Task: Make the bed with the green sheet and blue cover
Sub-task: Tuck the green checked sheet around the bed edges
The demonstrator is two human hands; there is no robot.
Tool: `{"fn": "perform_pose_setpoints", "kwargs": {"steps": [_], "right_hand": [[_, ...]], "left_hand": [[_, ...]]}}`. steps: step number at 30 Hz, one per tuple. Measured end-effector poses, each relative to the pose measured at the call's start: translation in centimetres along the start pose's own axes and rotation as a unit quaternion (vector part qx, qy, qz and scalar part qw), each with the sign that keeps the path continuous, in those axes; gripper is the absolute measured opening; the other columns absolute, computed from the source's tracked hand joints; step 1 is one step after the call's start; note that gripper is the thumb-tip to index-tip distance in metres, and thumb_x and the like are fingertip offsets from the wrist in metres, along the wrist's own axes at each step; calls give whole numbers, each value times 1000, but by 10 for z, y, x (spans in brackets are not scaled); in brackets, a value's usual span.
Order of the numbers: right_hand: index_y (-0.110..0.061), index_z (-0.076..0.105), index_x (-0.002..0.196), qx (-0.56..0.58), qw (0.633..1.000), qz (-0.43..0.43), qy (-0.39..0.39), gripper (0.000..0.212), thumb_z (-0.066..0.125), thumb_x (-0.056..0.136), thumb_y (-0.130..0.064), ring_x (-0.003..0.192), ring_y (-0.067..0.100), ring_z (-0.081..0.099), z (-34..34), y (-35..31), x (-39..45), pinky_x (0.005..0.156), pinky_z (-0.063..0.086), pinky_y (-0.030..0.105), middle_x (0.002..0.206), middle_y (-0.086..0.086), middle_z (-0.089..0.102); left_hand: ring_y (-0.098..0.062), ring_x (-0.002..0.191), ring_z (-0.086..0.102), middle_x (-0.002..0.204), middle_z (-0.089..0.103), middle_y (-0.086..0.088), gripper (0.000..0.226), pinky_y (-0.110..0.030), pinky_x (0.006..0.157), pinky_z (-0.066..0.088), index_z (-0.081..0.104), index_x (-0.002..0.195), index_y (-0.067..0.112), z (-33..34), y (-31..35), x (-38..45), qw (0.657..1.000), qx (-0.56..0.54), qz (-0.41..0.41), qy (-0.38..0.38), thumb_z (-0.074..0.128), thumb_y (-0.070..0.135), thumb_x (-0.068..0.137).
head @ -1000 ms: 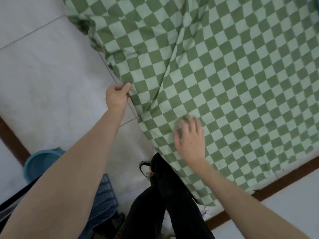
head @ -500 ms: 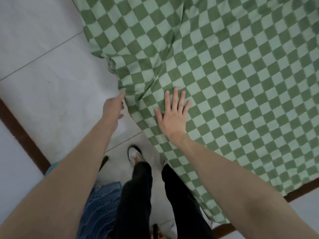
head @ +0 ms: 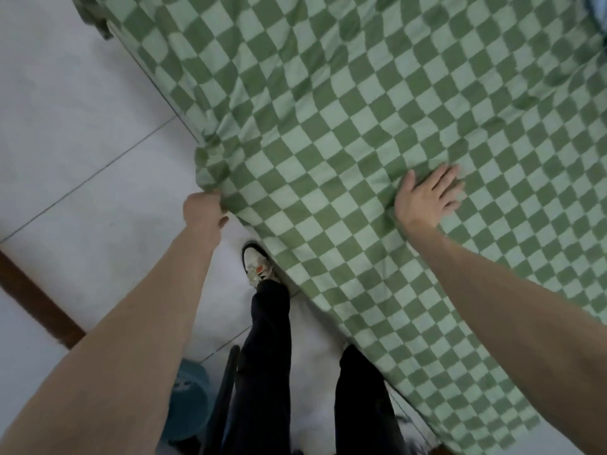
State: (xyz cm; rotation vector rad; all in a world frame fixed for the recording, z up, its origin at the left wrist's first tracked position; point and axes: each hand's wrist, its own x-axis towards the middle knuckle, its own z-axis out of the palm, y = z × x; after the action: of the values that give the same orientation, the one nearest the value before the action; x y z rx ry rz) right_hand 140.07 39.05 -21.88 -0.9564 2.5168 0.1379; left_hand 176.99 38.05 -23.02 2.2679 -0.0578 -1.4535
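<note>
Head view: looking down along the bed's edge, with the person's legs and a tiled floor point(head: 82, 133) below.
Green sheet point(head: 361, 133): checked in dark and pale green, spread over the bed, wrinkled in places, its edge hanging over the side toward the floor.
Left hand point(head: 203, 211): fingers curled round a bunched fold at the sheet's hanging edge, gripping it.
Right hand point(head: 427, 195): flat on top of the sheet, fingers straight and spread, pressing the cloth.
Shoe point(head: 258, 269): white, on the floor just beside the hanging edge.
Trousers point(head: 266, 356): dark.
Teal basin point(head: 187, 402): on the floor near the left forearm.
Blue fabric point(head: 599, 8): sliver at the top right corner.
</note>
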Motion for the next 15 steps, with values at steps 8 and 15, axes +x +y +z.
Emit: {"fn": "perform_pose_setpoints", "kwargs": {"steps": [8, 15], "right_hand": [[-19, -2, 160, -51, 979, -199, 13, 67, 8, 104, -55, 154, 36, -10, 63, -132, -70, 122, -1, 60, 168, 8, -7], [-23, -10, 160, -98, 963, -246, -47, 69, 12, 105, -58, 152, 30, -20, 59, -136, -62, 121, -7, 61, 167, 3, -18]], "left_hand": [[-19, 93, 65, 105, 69, -3, 46, -35, 79, 51, 66, 102, 18, -9, 114, 42, 991, 4, 121, -48, 55, 60, 86], [-29, 87, 68, 96, 69, -6, 30, -40, 81, 53, 49, 91, 18, -11, 152, 74, 907, 334, 256, 1, 43, 46, 100]]}}
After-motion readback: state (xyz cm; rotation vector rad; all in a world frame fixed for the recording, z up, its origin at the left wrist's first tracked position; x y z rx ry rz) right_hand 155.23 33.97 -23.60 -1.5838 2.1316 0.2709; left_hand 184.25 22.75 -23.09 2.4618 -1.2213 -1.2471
